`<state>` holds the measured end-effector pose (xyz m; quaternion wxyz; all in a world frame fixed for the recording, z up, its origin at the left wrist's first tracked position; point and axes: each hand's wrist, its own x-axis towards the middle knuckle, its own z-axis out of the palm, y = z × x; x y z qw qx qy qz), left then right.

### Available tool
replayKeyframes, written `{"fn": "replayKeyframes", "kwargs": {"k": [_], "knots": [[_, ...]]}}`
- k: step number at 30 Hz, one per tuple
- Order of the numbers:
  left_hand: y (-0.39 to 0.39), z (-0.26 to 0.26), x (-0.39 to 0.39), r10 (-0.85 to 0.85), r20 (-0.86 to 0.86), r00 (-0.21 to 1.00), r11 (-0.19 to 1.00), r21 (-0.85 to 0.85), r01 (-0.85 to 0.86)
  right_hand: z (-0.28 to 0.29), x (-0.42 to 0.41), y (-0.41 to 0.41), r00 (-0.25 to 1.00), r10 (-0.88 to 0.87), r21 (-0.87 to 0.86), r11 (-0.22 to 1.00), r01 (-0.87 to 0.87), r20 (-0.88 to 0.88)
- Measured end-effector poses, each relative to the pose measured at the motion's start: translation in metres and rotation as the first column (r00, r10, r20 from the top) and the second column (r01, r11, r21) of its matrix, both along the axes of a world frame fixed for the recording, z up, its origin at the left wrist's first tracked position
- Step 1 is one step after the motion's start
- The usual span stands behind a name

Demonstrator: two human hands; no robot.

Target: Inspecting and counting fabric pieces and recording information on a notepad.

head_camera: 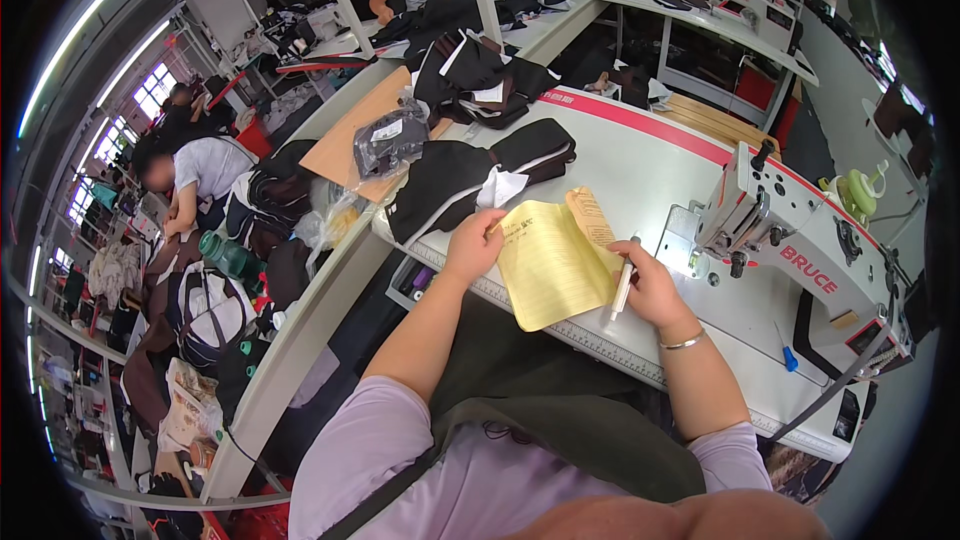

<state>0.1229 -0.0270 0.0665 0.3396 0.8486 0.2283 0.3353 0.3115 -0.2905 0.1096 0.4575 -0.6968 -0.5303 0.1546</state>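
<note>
Between my two hands is a yellow lined notepad (559, 266) with handwriting near its upper left and a page folded back at its upper right. My left hand (480, 244) grips its left edge, thumb on top. At the right edge, my right hand (651, 281) holds a white pen (622, 289) and touches the pad with its fingers. Just beyond the pad lie black cut garment pieces (442, 184) with a white cloth piece (501, 186) on them. A BRUCE sewing machine (795, 229) stands to the right of my right hand.
A ruler strip (600, 349) edges the white sewing table. A blue-handled screwdriver or awl (789, 358) lies by the machine. A plastic-bagged dark item (390, 136) and a black garment bundle (480, 79) sit at the back left. Other people work at the far left and back.
</note>
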Motion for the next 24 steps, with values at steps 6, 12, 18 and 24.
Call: {"fn": "replayKeyframes", "kwargs": {"k": [6,12,18,24], "knots": [[0.0006,-0.0019,0.0001,-0.001,0.003,1.000,1.000,0.001,0.001,0.0028,-0.0007,-0.0007,1.000,0.011,-0.022,1.000,-0.010,0.023],[0.0013,-0.0026,0.0007,-0.003,0.016,1.000,1.000,0.028,0.003,0.0011,-0.0002,-0.0002,1.000,0.006,-0.010,1.000,-0.006,0.028],[-0.0006,-0.0006,0.0009,-0.001,0.025,1.000,0.999,0.036,0.000,0.0024,-0.0003,-0.0008,0.999,0.011,-0.027,1.000,-0.011,0.030],[-0.0014,0.0010,-0.0006,-0.007,-0.001,1.000,1.000,0.028,0.007,0.0025,-0.0016,-0.0008,0.997,0.010,-0.025,1.000,-0.009,0.073]]}}
